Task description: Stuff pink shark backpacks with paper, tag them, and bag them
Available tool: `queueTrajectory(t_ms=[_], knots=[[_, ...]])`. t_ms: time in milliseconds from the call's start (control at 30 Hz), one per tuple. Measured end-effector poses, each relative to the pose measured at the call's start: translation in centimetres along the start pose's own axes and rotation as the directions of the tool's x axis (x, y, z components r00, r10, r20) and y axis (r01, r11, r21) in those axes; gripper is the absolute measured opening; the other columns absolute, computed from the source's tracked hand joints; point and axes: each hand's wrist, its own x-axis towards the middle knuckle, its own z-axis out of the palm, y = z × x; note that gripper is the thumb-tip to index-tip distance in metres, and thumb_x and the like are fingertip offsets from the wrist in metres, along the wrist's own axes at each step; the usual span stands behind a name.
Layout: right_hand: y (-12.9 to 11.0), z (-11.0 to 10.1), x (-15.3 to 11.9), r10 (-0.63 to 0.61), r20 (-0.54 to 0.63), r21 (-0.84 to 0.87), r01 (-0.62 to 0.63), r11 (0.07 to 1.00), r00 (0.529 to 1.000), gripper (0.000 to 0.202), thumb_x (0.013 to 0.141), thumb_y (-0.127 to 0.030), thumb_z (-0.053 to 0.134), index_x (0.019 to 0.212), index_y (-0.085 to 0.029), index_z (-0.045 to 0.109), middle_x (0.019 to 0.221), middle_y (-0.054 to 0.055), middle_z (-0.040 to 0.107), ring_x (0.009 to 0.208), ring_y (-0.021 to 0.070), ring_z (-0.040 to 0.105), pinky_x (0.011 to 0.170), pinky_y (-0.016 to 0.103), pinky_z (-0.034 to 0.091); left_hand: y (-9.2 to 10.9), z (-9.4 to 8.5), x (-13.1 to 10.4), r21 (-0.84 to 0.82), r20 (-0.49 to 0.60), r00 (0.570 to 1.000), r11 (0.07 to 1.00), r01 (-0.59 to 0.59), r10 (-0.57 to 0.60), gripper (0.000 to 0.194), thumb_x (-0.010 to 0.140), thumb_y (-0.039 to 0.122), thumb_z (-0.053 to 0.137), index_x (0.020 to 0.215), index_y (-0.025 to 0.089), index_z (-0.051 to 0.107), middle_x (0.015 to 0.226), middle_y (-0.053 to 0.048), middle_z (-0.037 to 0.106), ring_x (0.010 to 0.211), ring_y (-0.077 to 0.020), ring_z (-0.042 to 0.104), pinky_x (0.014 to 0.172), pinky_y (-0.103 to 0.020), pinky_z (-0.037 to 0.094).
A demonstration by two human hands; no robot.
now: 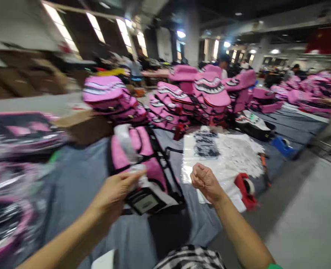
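A pink and black backpack (150, 164) lies on the grey cloth-covered table (78, 175) in front of me, with a whitish strip (125, 142) across its left part. My left hand (120, 186) is closed at the backpack's near left side, its fingers pinching a pale, thin piece that is blurred. Just below it is a dark-framed label window (146, 203). To the right, my right hand (206, 181) is curled closed over the near left edge of the clear plastic bags (189, 155); whatever its fingers hold is too small to make out.
Plastic-wrapped pink bags (19, 138) are piled at the left, beside a cardboard box (83, 125). Stacked pink backpacks (210, 89) line the back. A red tape dispenser (245, 190) and a blue one (283, 146) lie at the right. People are farther back.
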Motion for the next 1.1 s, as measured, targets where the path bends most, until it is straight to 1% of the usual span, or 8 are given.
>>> queueTrajectory(t_ms=[100, 200, 400, 600, 700, 833, 1000, 1100], knots=[[-2.1, 5.1, 3.9, -0.010, 0.194, -0.268, 0.063, 0.961, 0.981, 0.044, 0.081, -0.057, 0.073, 0.074, -0.020, 0.051, 0.053, -0.010, 0.038, 0.046, 0.0052, 0.027, 0.044, 0.020, 0.019, 0.2, 0.9, -0.3, -0.137, -0.038, 0.997, 0.987, -0.078, 0.074, 0.054, 0.047, 0.061, 0.086, 0.053, 0.015, 0.060, 0.049, 0.000, 0.057, 0.045, -0.0096, 0.044, 0.047, -0.023, 0.032], [-1.7, 8.0, 7.0, -0.027, 0.286, -0.474, 0.166, 0.865, 0.958, 0.047, 0.081, -0.062, 0.070, 0.073, -0.020, 0.051, 0.056, -0.009, 0.041, 0.049, 0.0063, 0.033, 0.046, 0.021, 0.025, 0.3, 1.7, -0.2, -0.213, -0.050, 0.985, 0.962, -0.173, 0.166, 0.053, 0.049, 0.060, 0.085, 0.050, 0.015, 0.059, 0.046, 0.001, 0.053, 0.043, -0.0079, 0.040, 0.047, -0.023, 0.028], [-0.1, 8.4, 9.9, 0.050, 0.321, -0.716, 0.208, 0.666, 0.946, 0.046, 0.081, -0.063, 0.064, 0.071, -0.020, 0.051, 0.055, -0.006, 0.048, 0.049, 0.0088, 0.043, 0.048, 0.022, 0.033, 0.0, 1.6, 0.0, -0.305, 0.028, 0.983, 0.938, -0.166, 0.183, 0.052, 0.049, 0.059, 0.086, 0.052, 0.014, 0.060, 0.047, 0.002, 0.051, 0.043, -0.0074, 0.039, 0.047, -0.023, 0.029], [-0.4, 9.0, 9.9, 0.025, 0.251, -0.875, 0.216, 0.433, 0.968, 0.026, 0.083, -0.037, 0.065, 0.067, -0.019, 0.056, 0.056, -0.004, 0.055, 0.052, 0.0100, 0.047, 0.050, 0.021, 0.031, 0.0, 1.5, -0.1, -0.329, 0.017, 0.985, 0.931, -0.158, 0.173, 0.046, 0.051, 0.053, 0.084, 0.054, 0.014, 0.061, 0.048, 0.003, 0.049, 0.046, -0.0070, 0.037, 0.049, -0.023, 0.028], [-0.6, 9.6, 9.8, 0.020, 0.232, -0.908, 0.209, 0.362, 0.973, 0.022, 0.082, -0.031, 0.068, 0.066, -0.019, 0.058, 0.057, -0.003, 0.057, 0.053, 0.0101, 0.048, 0.050, 0.021, 0.030, 0.2, 1.5, -0.5, -0.330, 0.005, 0.990, 0.935, -0.134, 0.144, 0.044, 0.055, 0.052, 0.083, 0.054, 0.014, 0.060, 0.048, 0.003, 0.049, 0.047, -0.0081, 0.039, 0.051, -0.023, 0.030], [-0.7, 9.6, 9.6, 0.016, 0.211, -0.904, 0.189, 0.383, 0.977, 0.022, 0.081, -0.032, 0.067, 0.066, -0.020, 0.057, 0.057, -0.002, 0.059, 0.052, 0.0113, 0.050, 0.050, 0.022, 0.032, 0.5, 1.5, -0.5, -0.357, 0.034, 0.996, 0.932, -0.063, 0.081, 0.053, 0.053, 0.064, 0.081, 0.054, 0.014, 0.062, 0.050, 0.000, 0.054, 0.047, -0.0090, 0.042, 0.049, -0.023, 0.030], [-0.6, 8.6, 8.5, 0.082, 0.262, -0.774, 0.159, 0.612, 0.961, 0.023, 0.085, -0.042, 0.058, 0.079, -0.020, 0.057, 0.064, 0.001, 0.066, 0.058, 0.0142, 0.058, 0.056, 0.024, 0.040, 0.8, 1.3, -0.4, -0.466, 0.061, 0.996, 0.884, -0.030, 0.066, 0.057, 0.045, 0.064, 0.086, 0.055, 0.013, 0.061, 0.050, 0.000, 0.056, 0.044, -0.0071, 0.042, 0.047, -0.021, 0.030], [0.3, 8.3, 7.4, 0.094, 0.217, -0.700, 0.087, 0.709, 0.972, 0.028, 0.085, -0.048, 0.057, 0.091, -0.022, 0.049, 0.064, -0.002, 0.065, 0.051, 0.0125, 0.052, 0.050, 0.023, 0.035, 1.1, 1.4, -0.6, -0.547, 0.127, 0.992, 0.835, 0.064, 0.007, 0.048, 0.050, 0.052, 0.089, 0.060, 0.011, 0.065, 0.053, -0.003, 0.062, 0.046, -0.0097, 0.050, 0.049, -0.021, 0.038]])
